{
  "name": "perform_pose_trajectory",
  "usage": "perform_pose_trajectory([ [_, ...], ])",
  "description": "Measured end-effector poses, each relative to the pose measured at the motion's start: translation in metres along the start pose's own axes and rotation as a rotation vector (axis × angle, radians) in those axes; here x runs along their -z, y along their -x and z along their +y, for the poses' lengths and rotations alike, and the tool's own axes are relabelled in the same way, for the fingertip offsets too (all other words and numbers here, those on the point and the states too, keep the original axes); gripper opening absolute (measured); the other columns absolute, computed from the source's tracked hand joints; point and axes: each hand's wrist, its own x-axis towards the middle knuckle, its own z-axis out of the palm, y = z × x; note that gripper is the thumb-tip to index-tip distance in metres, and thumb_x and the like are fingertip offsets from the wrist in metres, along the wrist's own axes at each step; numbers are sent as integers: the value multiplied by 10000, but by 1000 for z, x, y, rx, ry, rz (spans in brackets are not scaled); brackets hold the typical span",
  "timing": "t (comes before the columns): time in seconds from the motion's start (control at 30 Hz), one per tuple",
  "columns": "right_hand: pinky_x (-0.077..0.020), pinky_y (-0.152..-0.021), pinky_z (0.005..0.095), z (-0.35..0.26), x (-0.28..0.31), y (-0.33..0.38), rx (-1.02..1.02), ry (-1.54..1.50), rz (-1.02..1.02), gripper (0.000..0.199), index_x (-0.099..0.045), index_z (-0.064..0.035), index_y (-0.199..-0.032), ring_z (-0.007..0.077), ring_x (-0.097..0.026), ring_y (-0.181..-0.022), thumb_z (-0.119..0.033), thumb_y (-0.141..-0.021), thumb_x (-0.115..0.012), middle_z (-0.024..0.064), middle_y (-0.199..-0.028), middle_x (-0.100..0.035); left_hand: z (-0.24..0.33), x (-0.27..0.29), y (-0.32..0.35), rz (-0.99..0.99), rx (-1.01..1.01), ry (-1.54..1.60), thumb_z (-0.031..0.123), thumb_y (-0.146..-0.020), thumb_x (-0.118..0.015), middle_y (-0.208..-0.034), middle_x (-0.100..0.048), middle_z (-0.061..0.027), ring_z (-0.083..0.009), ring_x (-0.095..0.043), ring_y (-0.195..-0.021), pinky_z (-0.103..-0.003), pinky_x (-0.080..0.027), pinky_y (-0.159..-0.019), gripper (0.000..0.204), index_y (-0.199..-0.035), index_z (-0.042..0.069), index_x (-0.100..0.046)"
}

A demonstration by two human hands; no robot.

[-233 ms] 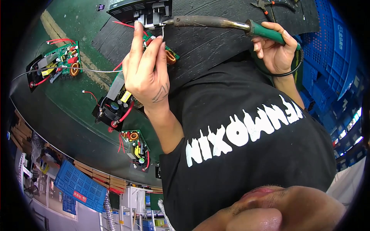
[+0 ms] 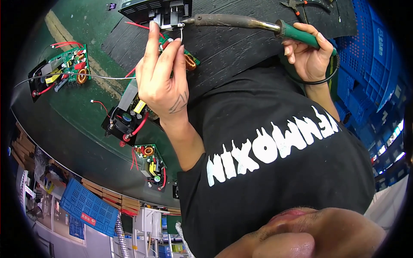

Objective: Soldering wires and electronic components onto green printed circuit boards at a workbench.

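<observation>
My right hand is wrapped around the green handle of a soldering iron. The iron's tip points left at the metal terminals on the back of a black vented panel; whether it touches them I cannot tell. My left hand pinches a thin silvery solder wire, whose short end rises from the fingertips to those terminals. The raised index finger meets the panel's lower edge. Behind this hand, partly hidden, lies a green circuit board with a copper coil and a black fan.
More circuit boards with red leads lie at the left and near the bench edge. A black mat covers part of the green bench. Pliers rest at the far right, beside blue crates.
The soldering iron's tip end has shifted slightly away from me at the terminals. My left hand keeps its pinch on the solder wire, almost still.
</observation>
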Motion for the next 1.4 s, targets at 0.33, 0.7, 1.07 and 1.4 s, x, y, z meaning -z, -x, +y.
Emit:
perform_pose_trajectory([
  [0.33,-500,-505,269,1,-2,-1,-16,0,9,560,-552,24,-1211,231,-639,-673,-406,-959,-296,238,-875,-662,0,1,0,-12,7,36,77,-767,-734,-1211,-644,-126,-202,-624,-764,-289,-487,-729,146,-912,64,-727],
  [0.7,-500,-510,269,3,1,1,5,13,21,559,-551,27,-1214,232,-639,-670,-403,-953,-307,239,-880,-662,1,5,-3,-33,-37,25,11,-776,-731,-1194,-651,-150,-158,-664,-745,-236,-517,-642,117,-893,16,-726],
  [1.07,-496,-507,264,-4,7,4,3,-55,-6,572,-547,33,-1220,238,-631,-680,-418,-944,-327,238,-895,-659,26,47,-8,-1,78,-6,-31,-742,-733,-1131,-665,-179,-141,-598,-637,-235,-479,-551,158,-897,-6,-721],
  [1.4,-485,-504,265,-7,14,11,26,-115,-17,561,-550,26,-1217,232,-610,-671,-414,-953,-324,229,-911,-658,0,127,8,-134,526,-540,107,-850,-647,-900,-671,-76,-223,-618,-814,-327,-477,-736,132,-929,29,-718],
])
